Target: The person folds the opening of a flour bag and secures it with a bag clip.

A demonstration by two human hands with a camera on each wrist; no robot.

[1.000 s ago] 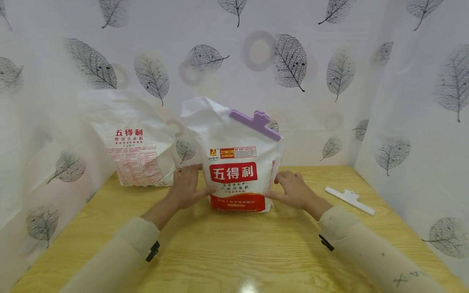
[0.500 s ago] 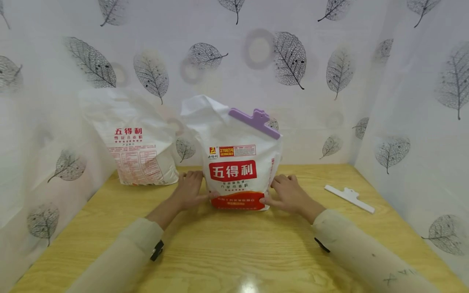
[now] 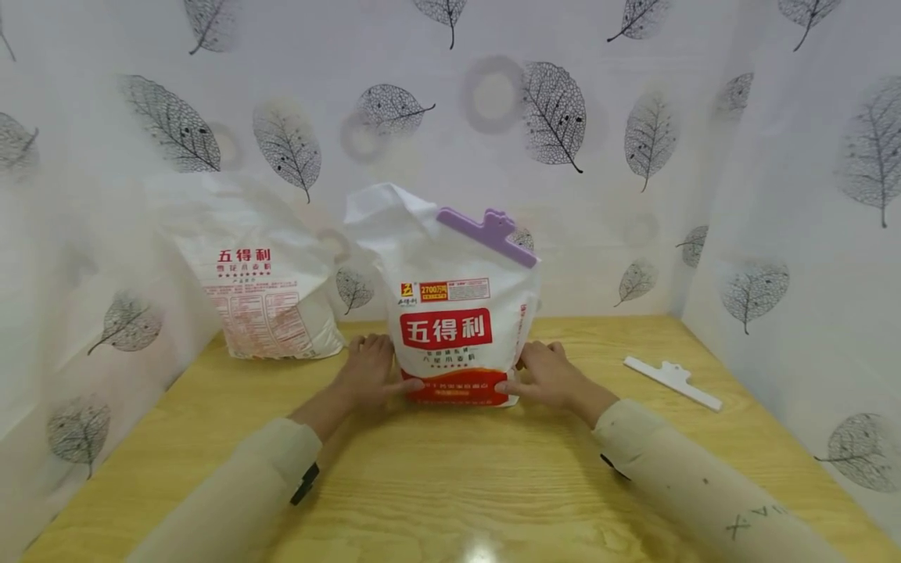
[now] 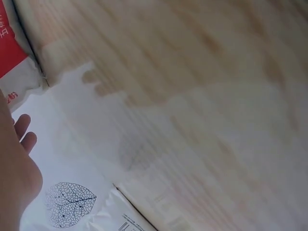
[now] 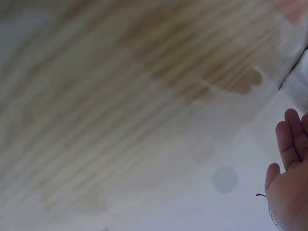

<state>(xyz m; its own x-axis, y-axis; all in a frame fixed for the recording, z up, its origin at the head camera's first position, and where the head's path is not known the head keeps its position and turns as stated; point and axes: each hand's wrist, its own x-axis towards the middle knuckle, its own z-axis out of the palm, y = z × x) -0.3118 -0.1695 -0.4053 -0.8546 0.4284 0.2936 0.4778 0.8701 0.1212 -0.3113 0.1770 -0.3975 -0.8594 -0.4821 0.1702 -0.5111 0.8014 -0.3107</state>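
A white and red flour bag stands upright on the table, a purple sealing clip slanting across its top right corner. My left hand holds the bag's lower left side, thumb over the front print. At the lower right side, my right hand grips it likewise, the thumb on the red band. The fingertips behind the bag are hidden in the head view. In the left wrist view the red printed bag shows at the edge beside the fingers; the right wrist view shows the palm and fingers.
To the left, a second white flour bag stands against the leaf-patterned backdrop, with no clip visible on it. A white sealing clip lies on the wooden table at right.
Both hands have moved in and slightly lower along the bag's sides, and the thumbs now lie on its front near the base. The bag and clips stay about where they were.
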